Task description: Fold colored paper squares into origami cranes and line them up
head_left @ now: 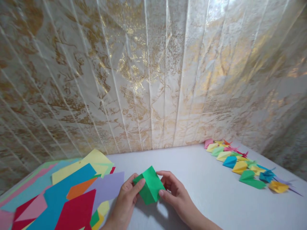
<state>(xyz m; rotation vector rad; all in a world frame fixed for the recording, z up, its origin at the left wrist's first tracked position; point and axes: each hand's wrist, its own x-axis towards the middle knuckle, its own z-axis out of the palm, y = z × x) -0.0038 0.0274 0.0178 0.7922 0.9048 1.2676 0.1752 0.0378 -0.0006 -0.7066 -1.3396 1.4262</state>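
Smack between left hand (pixel 127 195) and right hand (pixel 176 191) sits creased green origami paper (pixel 152 184), corner pointing away. Fingers pinch both sides, neither hand's nearer.

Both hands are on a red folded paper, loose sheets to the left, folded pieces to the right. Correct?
Colour's wrong: in the head view, the left hand and right hand are on a green paper, folded. Loose sheets left, folded pieces right: correct.
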